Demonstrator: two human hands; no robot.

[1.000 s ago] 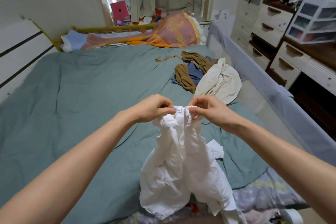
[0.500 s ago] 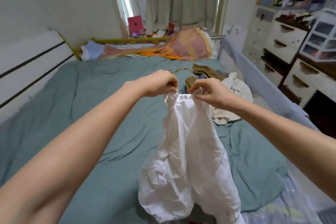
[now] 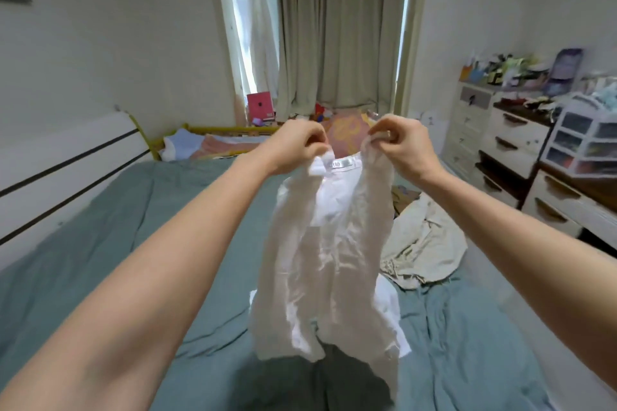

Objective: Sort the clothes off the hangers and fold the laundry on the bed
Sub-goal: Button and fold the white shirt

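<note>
I hold a white shirt (image 3: 329, 253) up over the bed (image 3: 117, 243), my left hand (image 3: 295, 143) and my right hand (image 3: 399, 143) each pinching the cloth at the collar, one to either side of the neck label. Each grip is tight on the fabric, fingers curled, knuckles toward the camera. The shirt hangs crumpled from my two hands, its lower hem loose above the teal bedcover and clear of it. Beside it on my right, a cream garment (image 3: 425, 243) lies in a heap on the bed, with darker clothes just behind it, mostly hidden by the shirt. At the far end of the bed lies an orange patterned blanket (image 3: 347, 125), under grey-green curtains (image 3: 334, 27). A white chest of drawers (image 3: 500, 150) stands along the right wall.
</note>
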